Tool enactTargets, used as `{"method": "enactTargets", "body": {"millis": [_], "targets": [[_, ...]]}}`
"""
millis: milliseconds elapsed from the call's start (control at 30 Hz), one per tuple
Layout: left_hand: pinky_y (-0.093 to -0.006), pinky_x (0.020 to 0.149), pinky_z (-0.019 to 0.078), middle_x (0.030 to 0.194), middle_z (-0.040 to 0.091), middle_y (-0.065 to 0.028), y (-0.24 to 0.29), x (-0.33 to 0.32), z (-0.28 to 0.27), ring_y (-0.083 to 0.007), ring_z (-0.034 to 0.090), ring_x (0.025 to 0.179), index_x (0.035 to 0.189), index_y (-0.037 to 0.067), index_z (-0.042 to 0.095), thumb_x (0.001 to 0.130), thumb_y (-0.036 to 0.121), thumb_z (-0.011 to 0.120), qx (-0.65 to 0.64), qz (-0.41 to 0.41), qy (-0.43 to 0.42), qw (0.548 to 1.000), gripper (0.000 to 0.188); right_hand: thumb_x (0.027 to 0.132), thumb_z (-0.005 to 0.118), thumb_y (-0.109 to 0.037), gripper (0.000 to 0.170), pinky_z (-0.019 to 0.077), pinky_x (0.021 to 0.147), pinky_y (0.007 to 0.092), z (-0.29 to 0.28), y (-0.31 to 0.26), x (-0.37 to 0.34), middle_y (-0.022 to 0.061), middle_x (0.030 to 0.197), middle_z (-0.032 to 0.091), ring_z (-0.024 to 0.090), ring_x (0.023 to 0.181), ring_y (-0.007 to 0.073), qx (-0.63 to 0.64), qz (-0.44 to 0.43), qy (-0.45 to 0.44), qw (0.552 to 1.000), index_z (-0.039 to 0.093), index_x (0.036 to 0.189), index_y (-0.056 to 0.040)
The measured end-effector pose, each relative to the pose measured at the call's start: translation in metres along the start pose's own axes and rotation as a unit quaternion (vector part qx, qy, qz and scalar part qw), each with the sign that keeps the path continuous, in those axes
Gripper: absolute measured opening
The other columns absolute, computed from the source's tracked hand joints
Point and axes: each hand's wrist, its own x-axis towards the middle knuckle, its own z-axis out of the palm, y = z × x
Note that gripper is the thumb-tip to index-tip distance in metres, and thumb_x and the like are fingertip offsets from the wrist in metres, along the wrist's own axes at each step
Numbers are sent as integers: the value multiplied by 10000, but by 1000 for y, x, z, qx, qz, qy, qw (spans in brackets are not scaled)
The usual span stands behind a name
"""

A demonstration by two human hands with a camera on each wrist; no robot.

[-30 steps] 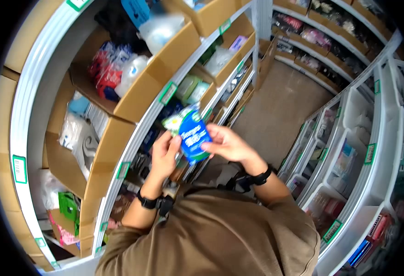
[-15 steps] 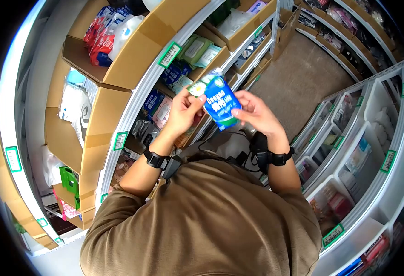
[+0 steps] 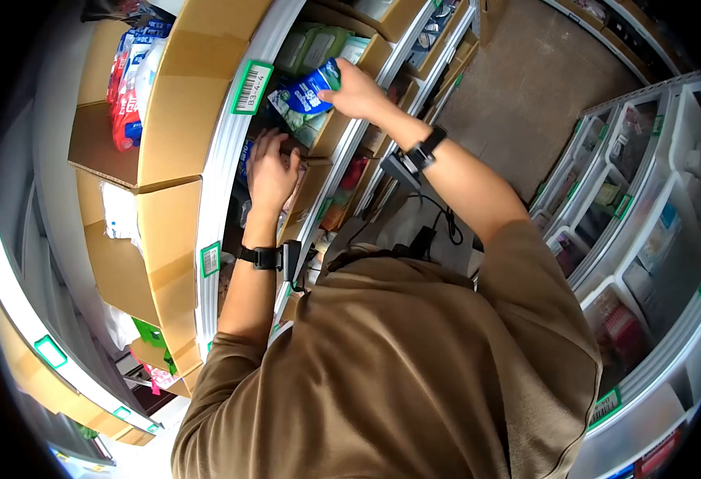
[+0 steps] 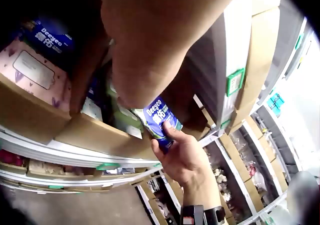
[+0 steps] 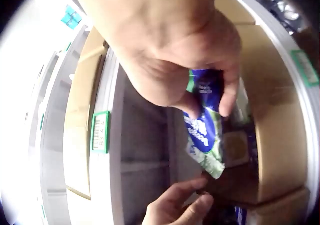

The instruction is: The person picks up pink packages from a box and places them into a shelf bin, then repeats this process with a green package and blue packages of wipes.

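A soft blue-and-green packet of wipes (image 3: 312, 89) with white lettering is pinched at one end by my right hand (image 3: 358, 89). It slants over an open cardboard box (image 3: 342, 128) on the left shelving. Green packs (image 3: 316, 48) lie in that box beside it. In the right wrist view, the packet (image 5: 202, 130) points down between thumb and fingers, its pale end lowest. My left hand (image 3: 270, 176) reaches in at the neighbouring box, fingers extended and slightly bent near the divider. The left hand (image 5: 175, 205) shows below the packet there, holding nothing visible.
Another blue pack (image 4: 47, 37) and a pink pack (image 4: 35, 70) lie in the neighbouring box. A shelf rail with a barcode label (image 3: 251, 88) runs beside the boxes. Clear plastic bins (image 3: 606, 207) line the right side, across a floor aisle (image 3: 538, 72).
Both hands held the packet in front of the body earlier. The left hand has let go and moved to the boxes; the right hand has carried the packet forward and left over the box.
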Motion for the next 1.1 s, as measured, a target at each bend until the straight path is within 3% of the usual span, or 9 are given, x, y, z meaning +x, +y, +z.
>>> {"method": "enactTargets", "body": {"millis": [167, 367, 433, 467, 700, 767, 833, 900, 1100], "targets": [[-464, 1118, 298, 1287, 594, -116, -20, -9, 18, -316, 404, 1357, 1136, 74, 654, 815, 242, 694, 105, -3, -86, 991, 365, 849, 698, -265, 690, 460, 984, 433, 10, -38, 35, 295, 1208, 601, 561, 1176, 419, -132, 11, -55, 990, 396, 1399, 20], [-547, 1136, 219, 1249, 631, -84, -14, 5, 27, -279, 432, 1344, 1091, 134, 692, 813, 253, 678, 87, -55, -141, 985, 302, 817, 644, -240, 540, 512, 889, 447, 49, -26, 108, 288, 1104, 647, 624, 1074, 400, -217, -45, -119, 968, 540, 1260, 51], [-564, 1146, 193, 1175, 668, -86, -12, 8, 35, -268, 459, 1323, 1074, 147, 697, 818, 257, 676, 97, -55, -136, 984, 279, 812, 621, -239, 503, 544, 818, 422, 58, -33, 127, 262, 1072, 668, 649, 1025, 372, -344, -111, -204, 910, 577, 1213, 62], [-580, 1148, 178, 1150, 677, -92, -11, 8, 40, -272, 462, 1318, 1053, 146, 701, 818, 256, 676, 114, -62, -129, 983, 261, 843, 631, -243, 503, 575, 734, 405, 48, -41, 131, 230, 1140, 659, 654, 1020, 322, -261, 9, -316, 912, 569, 1248, 48], [-657, 1126, 163, 1086, 695, -142, -17, 8, 59, -282, 468, 1311, 939, 125, 722, 806, 259, 686, 107, -77, -93, 987, 193, 887, 621, -168, 281, 586, 622, 436, 114, 0, 168, 190, 1131, 658, 665, 915, 307, -33, 54, -213, 975, 687, 1099, 4], [-662, 1125, 159, 1080, 696, -136, -23, 5, 63, -286, 466, 1312, 919, 122, 720, 801, 241, 690, 98, -69, -95, 988, 170, 917, 639, -320, 524, 592, 747, 383, 153, 49, 205, 119, 1370, 546, 602, 1111, 276, 115, 37, -259, 958, 503, 1390, -143], [-668, 1123, 156, 1074, 697, -130, -24, 6, 60, -290, 464, 1313, 898, 119, 718, 796, 223, 695, 90, -60, -98, 989, 147, 928, 611, -375, 522, 575, 788, 397, 172, 75, 213, 136, 1370, 554, 588, 1163, 276, 120, -72, -238, 961, 511, 1390, -152], [-672, 1124, 151, 1059, 699, -120, -21, 6, 58, -297, 470, 1305, 864, 113, 709, 786, 196, 698, 64, -71, -99, 990, 114, 978, 448, -226, 299, 532, 713, 514, 197, 74, 216, 123, 1018, 698, 662, 890, 323, -137, -288, 67, 946, 707, 1077, -112], [-690, 1111, 160, 1046, 702, -114, -23, 4, 65, -300, 519, 1258, 853, 105, 705, 780, 183, 693, 75, -56, -78, 993, 107, 931, 517, -270, 293, 496, 797, 563, 189, 60, 192, 117, 1055, 694, 653, 931, 352, -326, -77, -131, 933, 693, 1112, -121]]}}
